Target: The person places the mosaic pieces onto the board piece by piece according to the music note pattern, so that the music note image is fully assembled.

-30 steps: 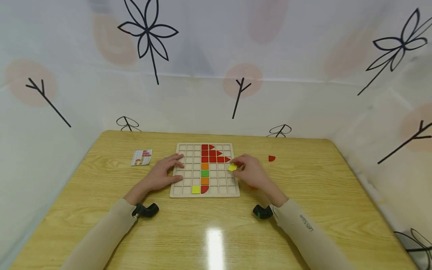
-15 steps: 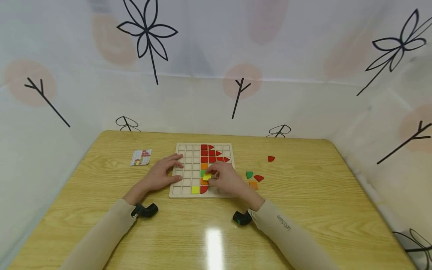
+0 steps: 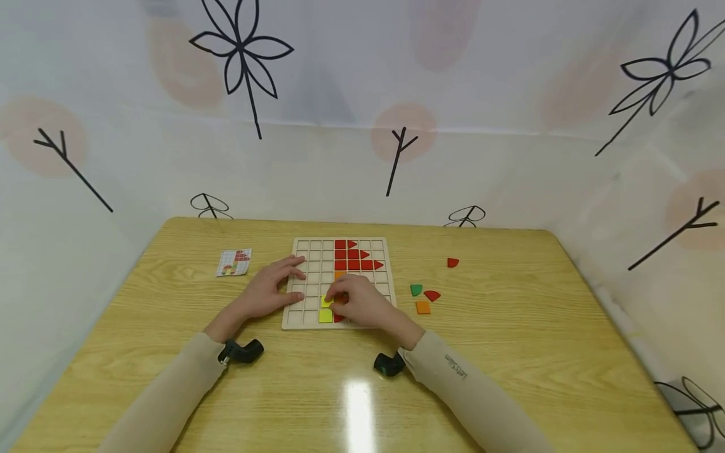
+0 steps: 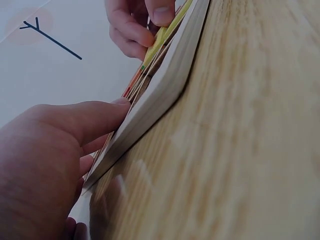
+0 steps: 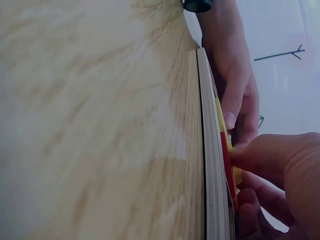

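My right hand [image 3: 365, 303] pinches a yellow square tile [image 3: 326, 301] low over the pale wooden grid board [image 3: 296, 319]. That tile sits in the cell just beyond another yellow square [image 3: 325, 316], which lies in the nearest row. In the right wrist view, thumb and fingers close on it beside a red tile [image 5: 227, 162]. Straight fingers of my left hand [image 3: 265, 290] rest on the board's left edge, holding no tile. Red squares [image 3: 340, 254] and pointed red tiles fill part of the far rows. Most of the tile column below is hidden behind my right hand.
Right of the board lie a green quarter-round [image 3: 416, 289], a red quarter-round [image 3: 432, 296] and an orange square [image 3: 423, 307]. Another red piece [image 3: 452, 262] sits farther back. A printed pattern card [image 3: 233, 263] lies to the left on the wooden table [image 3: 283, 390].
My right hand has carried the yellow tile leftward from the board's right edge to the cell beyond the near yellow square. My left hand has stayed on the board's left edge.
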`<action>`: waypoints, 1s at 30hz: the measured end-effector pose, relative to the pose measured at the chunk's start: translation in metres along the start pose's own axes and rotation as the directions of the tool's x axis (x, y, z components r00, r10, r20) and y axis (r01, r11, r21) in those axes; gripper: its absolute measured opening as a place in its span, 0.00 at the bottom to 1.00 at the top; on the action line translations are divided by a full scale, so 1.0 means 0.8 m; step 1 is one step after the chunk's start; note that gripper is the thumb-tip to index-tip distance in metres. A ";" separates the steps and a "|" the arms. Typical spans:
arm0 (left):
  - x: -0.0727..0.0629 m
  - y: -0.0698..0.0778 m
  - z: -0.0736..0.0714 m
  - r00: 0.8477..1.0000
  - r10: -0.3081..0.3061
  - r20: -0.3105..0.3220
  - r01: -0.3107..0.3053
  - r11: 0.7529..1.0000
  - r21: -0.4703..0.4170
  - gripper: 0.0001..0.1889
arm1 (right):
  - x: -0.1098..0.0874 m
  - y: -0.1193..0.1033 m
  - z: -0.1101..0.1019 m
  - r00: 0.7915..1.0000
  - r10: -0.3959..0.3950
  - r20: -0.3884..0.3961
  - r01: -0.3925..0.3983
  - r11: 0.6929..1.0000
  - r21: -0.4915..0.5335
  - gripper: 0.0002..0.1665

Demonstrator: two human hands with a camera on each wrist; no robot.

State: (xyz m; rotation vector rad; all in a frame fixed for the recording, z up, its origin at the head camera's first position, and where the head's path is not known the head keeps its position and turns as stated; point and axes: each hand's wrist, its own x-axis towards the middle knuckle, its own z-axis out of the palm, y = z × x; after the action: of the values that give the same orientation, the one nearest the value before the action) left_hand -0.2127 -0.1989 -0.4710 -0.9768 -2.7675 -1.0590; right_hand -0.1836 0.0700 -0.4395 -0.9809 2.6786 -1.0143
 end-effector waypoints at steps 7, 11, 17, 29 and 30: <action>0.001 0.004 -0.002 1.000 0.023 -0.018 -0.024 1.000 -0.006 0.16 | -0.001 -0.004 -0.005 0.999 0.027 0.038 -0.028 0.999 0.035 0.06; 0.000 0.006 -0.003 1.000 0.017 -0.016 -0.017 1.000 -0.004 0.17 | -0.001 -0.006 -0.008 0.999 0.018 0.049 -0.019 1.000 0.022 0.07; -0.001 0.004 -0.002 1.000 0.013 -0.018 -0.013 1.000 0.003 0.16 | 0.001 -0.003 -0.006 0.998 -0.008 0.056 0.008 1.000 -0.007 0.07; -0.001 0.004 -0.003 1.000 -0.008 0.000 0.008 1.000 -0.001 0.16 | 0.001 0.000 -0.004 0.999 0.015 0.041 -0.016 1.000 0.013 0.07; -0.001 0.005 -0.003 1.000 -0.010 0.002 0.010 1.000 -0.001 0.16 | 0.001 0.000 -0.005 0.999 0.026 0.033 -0.026 0.999 0.018 0.07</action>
State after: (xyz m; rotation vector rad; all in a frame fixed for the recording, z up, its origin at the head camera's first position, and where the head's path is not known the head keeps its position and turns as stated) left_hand -0.2103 -0.1985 -0.4674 -0.9663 -2.7768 -1.0605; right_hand -0.1853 0.0720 -0.4364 -0.9485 2.6436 -1.0066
